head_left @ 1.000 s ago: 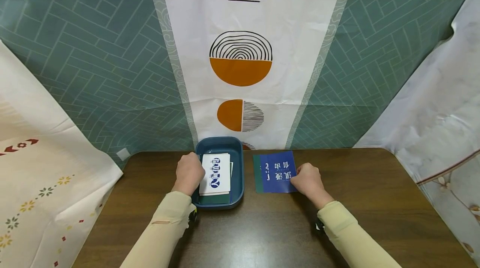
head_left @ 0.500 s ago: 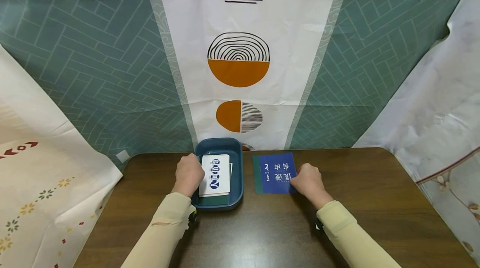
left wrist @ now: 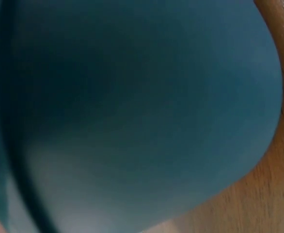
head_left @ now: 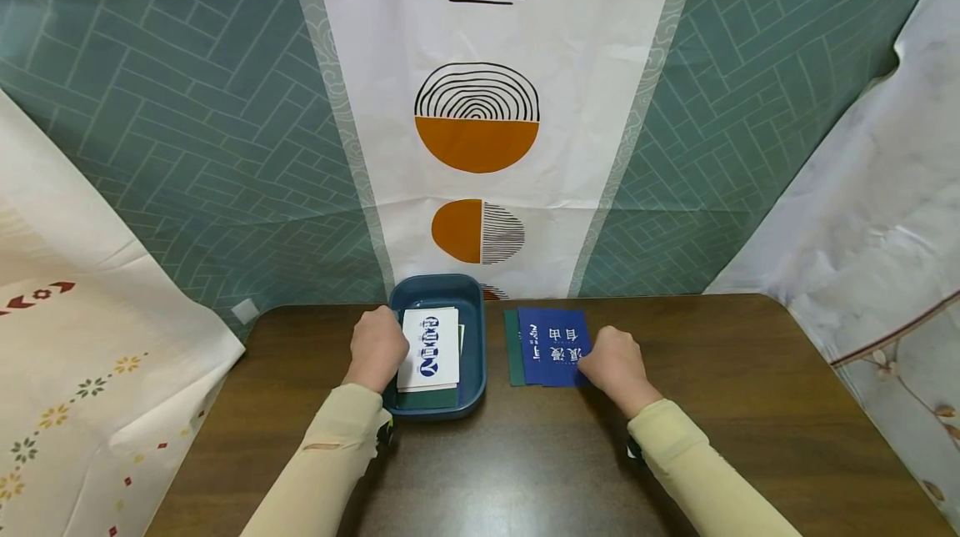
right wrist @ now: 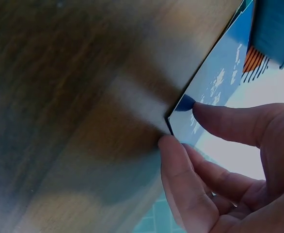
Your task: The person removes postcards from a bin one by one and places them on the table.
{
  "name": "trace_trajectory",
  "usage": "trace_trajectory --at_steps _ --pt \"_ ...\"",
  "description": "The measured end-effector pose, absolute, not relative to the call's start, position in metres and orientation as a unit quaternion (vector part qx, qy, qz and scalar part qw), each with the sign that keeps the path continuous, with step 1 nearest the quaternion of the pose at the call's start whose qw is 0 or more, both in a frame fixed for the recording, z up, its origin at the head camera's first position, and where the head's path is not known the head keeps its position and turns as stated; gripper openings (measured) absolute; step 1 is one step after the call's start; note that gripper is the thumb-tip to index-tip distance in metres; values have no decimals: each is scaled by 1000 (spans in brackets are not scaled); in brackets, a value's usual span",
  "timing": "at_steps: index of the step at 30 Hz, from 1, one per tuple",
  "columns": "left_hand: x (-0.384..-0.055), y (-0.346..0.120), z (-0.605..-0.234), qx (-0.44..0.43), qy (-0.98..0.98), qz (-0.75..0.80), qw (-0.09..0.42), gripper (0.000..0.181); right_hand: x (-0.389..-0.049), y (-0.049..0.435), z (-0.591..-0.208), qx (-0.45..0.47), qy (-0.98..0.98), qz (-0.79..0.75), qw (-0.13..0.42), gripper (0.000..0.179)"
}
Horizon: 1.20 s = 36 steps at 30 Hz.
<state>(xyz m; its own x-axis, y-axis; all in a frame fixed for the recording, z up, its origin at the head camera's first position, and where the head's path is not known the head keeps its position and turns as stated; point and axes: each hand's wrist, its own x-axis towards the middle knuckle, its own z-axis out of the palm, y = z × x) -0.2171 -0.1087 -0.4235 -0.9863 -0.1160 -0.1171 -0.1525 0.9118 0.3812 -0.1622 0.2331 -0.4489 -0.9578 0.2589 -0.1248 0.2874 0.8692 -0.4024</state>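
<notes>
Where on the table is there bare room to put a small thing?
Bare tabletop lies right of the right hand, and nearer, between left sleeve and right sleeve. Crowded: the far middle, with left hand, blue tray, green card and blue card.

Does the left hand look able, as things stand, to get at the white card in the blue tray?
Probably yes: the left hand is at the left rim of the blue tray, and nothing lies on the white card inside.

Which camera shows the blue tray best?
The head view: nearly the whole blue tray shows, cards inside, the left hand hiding part of one edge. The left wrist view gives only its blurred side up close; the right wrist view, a fragment.
</notes>
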Motion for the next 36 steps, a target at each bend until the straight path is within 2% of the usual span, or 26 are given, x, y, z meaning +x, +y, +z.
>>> trace_trajectory --at_steps 8,12,19,25,31,36 --pt "-217 -109 -423 -68 978 193 45 16 -161 232 -447 135 969 -203 41 17" --pt "-216 -109 -422 -70 977 194 46 15 -161 233 -441 143 967 -206 50 24" --pt "-215 -107 -419 -72 977 195 40 17 -165 223 -420 125 969 -212 19 18" --pt "-215 -107 -418 -74 977 198 40 17 -172 191 -406 76 970 -232 -13 35" --pt "-216 -108 -420 -77 977 192 48 18 -181 150 -398 26 965 -258 -45 38" --pt "-216 -108 -420 -79 976 195 54 19 -185 109 -390 3 961 -266 -70 51"
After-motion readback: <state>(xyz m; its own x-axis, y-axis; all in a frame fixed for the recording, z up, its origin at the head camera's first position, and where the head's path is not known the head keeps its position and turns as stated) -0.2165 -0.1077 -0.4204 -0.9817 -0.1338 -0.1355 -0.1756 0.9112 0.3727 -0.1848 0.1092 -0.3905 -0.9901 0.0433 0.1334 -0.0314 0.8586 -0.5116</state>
